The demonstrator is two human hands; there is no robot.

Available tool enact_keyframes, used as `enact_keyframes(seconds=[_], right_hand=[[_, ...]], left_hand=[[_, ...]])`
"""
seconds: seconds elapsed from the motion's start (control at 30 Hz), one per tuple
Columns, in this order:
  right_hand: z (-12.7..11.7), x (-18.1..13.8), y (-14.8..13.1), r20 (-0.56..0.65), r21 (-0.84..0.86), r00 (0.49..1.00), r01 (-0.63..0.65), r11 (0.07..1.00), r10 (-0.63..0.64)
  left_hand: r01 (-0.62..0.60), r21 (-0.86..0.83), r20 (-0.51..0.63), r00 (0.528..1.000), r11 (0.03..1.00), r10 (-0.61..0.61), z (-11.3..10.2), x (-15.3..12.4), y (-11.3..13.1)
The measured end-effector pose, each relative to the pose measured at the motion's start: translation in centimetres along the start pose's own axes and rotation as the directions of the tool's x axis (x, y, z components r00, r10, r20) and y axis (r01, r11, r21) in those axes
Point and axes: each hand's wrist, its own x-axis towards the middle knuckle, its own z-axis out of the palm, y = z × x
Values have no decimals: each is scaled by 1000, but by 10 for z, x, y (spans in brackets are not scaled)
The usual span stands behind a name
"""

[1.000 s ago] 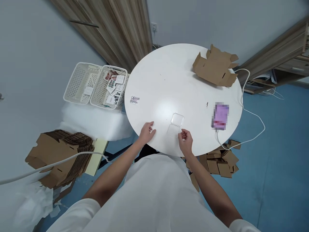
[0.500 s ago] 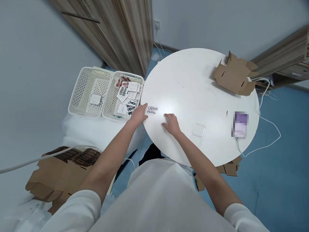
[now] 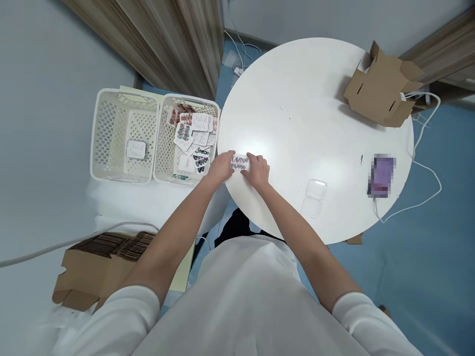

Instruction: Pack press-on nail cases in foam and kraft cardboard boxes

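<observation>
- Step in hand, by judgement: picking up a small card of press-on nails (image 3: 239, 162) from the left edge of the round white table (image 3: 297, 99).
- Left hand (image 3: 221, 167): fingertips closed on the card's left end.
- Right hand (image 3: 257, 170): fingers curled over the card's right end, touching it; grip shared between both hands.
- Card: small, pale, rectangular, bearing rows of dark oval nails; lying flat or barely raised, cannot tell which.
- Next move, by judgement: calls for a clean lift off the tabletop, kept level between both hands.
- Nearby: open clear plastic case (image 3: 314, 195) well apart to the right; basket of similar cards (image 3: 189, 138) just beside the table; second basket (image 3: 122, 133) next to it; folded cardboard box (image 3: 382, 86) at the far edge.
</observation>
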Motion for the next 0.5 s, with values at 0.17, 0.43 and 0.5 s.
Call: enact_keyframes(seconds=[0.17,0.43,0.5], right_hand=[[2,-3,1,-31,36,999,21,999,-20],[1,-20,13,-87,272,985,168,948,-149],[-9,-31,25,-77,329,977,212,920,-197]], left_hand=[[-25,-51,-112,994,998,19,7,-2,-3],[-136,-122,-252,962,983,102,22,-27,5],[-195,-174,-261,954,965,146,25,-36,13]])
